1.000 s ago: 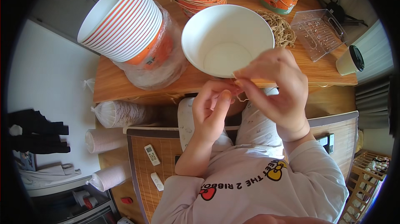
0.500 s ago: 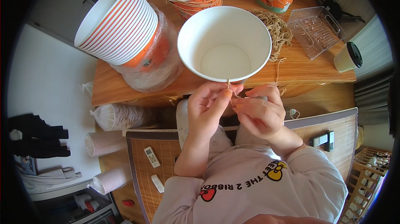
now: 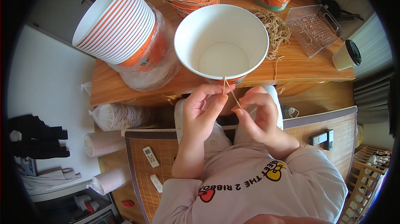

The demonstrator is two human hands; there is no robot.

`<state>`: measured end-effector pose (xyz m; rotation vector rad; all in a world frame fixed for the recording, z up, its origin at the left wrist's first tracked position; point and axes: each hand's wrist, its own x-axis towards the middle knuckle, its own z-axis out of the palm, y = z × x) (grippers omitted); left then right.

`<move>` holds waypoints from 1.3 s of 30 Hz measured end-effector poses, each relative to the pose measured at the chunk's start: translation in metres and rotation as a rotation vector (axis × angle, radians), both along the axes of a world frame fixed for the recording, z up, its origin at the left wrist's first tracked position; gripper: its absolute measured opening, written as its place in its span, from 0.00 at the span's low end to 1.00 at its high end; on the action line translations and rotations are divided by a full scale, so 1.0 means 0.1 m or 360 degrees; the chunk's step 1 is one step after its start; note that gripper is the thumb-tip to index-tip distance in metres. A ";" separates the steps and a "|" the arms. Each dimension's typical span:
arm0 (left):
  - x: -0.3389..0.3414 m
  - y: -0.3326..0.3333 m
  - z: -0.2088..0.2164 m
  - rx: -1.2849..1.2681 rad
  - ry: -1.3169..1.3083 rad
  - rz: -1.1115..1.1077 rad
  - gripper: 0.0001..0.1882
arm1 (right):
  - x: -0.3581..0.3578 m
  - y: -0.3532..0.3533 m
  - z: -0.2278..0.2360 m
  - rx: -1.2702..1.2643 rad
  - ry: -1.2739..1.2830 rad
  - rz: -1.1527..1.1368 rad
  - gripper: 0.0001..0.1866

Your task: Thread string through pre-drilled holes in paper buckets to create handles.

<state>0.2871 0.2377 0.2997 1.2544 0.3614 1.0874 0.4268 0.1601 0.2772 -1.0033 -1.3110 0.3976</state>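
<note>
- From my end I saw the left hand (image 3: 200,109) pinching a thin string (image 3: 233,95) between thumb and forefinger
- I had the right hand (image 3: 263,118) just beside it, thumb and forefinger closed on another stretch of that string
- The string met the front rim of a white-lined bucket (image 3: 221,26), upright near the front edge of the desk (image 3: 106,83)
- Behind the bucket, to the right, I saw a heap of tan cord (image 3: 273,30)
- To its left leaned a stack of buckets (image 3: 118,26)
- Farther right stood a clear tray (image 3: 298,18) and a lidded cup (image 3: 345,58)
</note>
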 end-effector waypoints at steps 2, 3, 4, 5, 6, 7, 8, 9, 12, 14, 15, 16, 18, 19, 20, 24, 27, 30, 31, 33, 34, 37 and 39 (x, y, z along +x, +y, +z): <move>0.00 0.00 -0.05 0.0101 0.0080 0.0089 0.06 | 0.04 -0.03 0.03 0.0158 -0.0140 -0.0020 0.15; 0.00 0.00 -0.06 0.0100 0.0080 0.0089 0.06 | 0.04 -0.03 0.05 0.0158 -0.0141 -0.0020 0.15; 0.01 0.01 -0.07 0.0120 0.0049 0.0094 0.05 | 0.04 -0.02 0.08 0.0214 -0.0265 -0.0052 0.15; 0.02 0.01 -0.08 0.0140 0.0018 0.0099 0.05 | 0.04 -0.02 0.09 0.0270 -0.0389 -0.0084 0.16; 0.01 0.00 -0.08 0.0137 0.0016 0.0095 0.05 | 0.02 -0.01 0.07 0.0260 -0.0408 -0.0110 0.16; 0.00 -0.02 -0.08 0.0001 0.0000 0.0032 0.05 | 0.00 -0.01 0.07 0.0259 -0.0409 -0.0110 0.16; -0.01 -0.03 -0.08 -0.0136 -0.0016 -0.0030 0.06 | -0.01 0.00 0.06 0.0239 -0.0418 -0.0119 0.15; 0.00 -0.03 -0.08 -0.0137 -0.0017 -0.0031 0.06 | -0.02 0.01 0.06 0.0220 -0.0427 -0.0127 0.15; 0.02 -0.05 -0.08 -0.0248 -0.0048 -0.0019 0.08 | -0.04 0.02 0.00 0.0179 -0.0457 -0.0145 0.15; 0.02 -0.06 -0.07 -0.0236 -0.0024 -0.0090 0.08 | -0.05 0.05 0.01 0.0161 -0.0493 -0.0145 0.14; 0.01 -0.06 -0.06 -0.0238 -0.0024 -0.0090 0.08 | -0.04 0.06 0.02 0.0145 -0.0529 -0.0147 0.14; 0.00 -0.05 -0.05 -0.0268 -0.0033 -0.0136 0.08 | -0.03 0.07 0.03 0.0144 -0.0529 -0.0146 0.14; -0.01 -0.05 -0.05 -0.0299 -0.0043 -0.0182 0.08 | 0.02 0.06 0.06 0.0155 -0.0671 -0.0145 0.13; 0.00 -0.05 -0.06 -0.0292 -0.0098 -0.0188 0.07 | 0.04 0.05 0.08 0.0154 -0.0671 -0.0146 0.13; 0.00 -0.05 -0.07 -0.0286 -0.0154 -0.0193 0.07 | 0.06 0.04 0.11 0.0187 -0.0634 -0.0209 0.13; 0.00 -0.05 -0.09 -0.0297 -0.0140 -0.0164 0.08 | 0.04 0.09 0.18 0.0394 -0.0487 -0.0421 0.14; 0.01 -0.05 -0.09 -0.0291 -0.0203 -0.0214 0.08 | 0.10 0.10 0.16 0.0481 -0.0543 -0.0466 0.17; 0.01 -0.03 -0.11 -0.0289 -0.0215 -0.0212 0.08 | 0.17 0.10 0.11 0.0484 -0.0659 -0.0455 0.19; 0.02 -0.03 -0.11 -0.0216 -0.0192 -0.0182 0.08 | 0.18 0.09 0.10 0.0501 -0.0668 -0.0471 0.20; 0.03 -0.04 -0.11 -0.0144 -0.0169 -0.0153 0.08 | 0.15 0.10 0.08 0.0491 -0.0571 -0.0481 0.21; 0.03 -0.04 -0.12 -0.0146 -0.0201 -0.0182 0.09 | 0.14 0.10 0.06 0.0482 -0.0475 -0.0491 0.21; 0.04 -0.04 -0.10 -0.0147 -0.0236 -0.0225 0.09 | 0.15 0.13 0.04 0.0518 -0.0414 -0.0442 0.22; 0.04 -0.04 -0.10 -0.0148 -0.0238 -0.0240 0.09 | 0.14 0.12 0.02 0.0497 -0.0373 -0.0390 0.22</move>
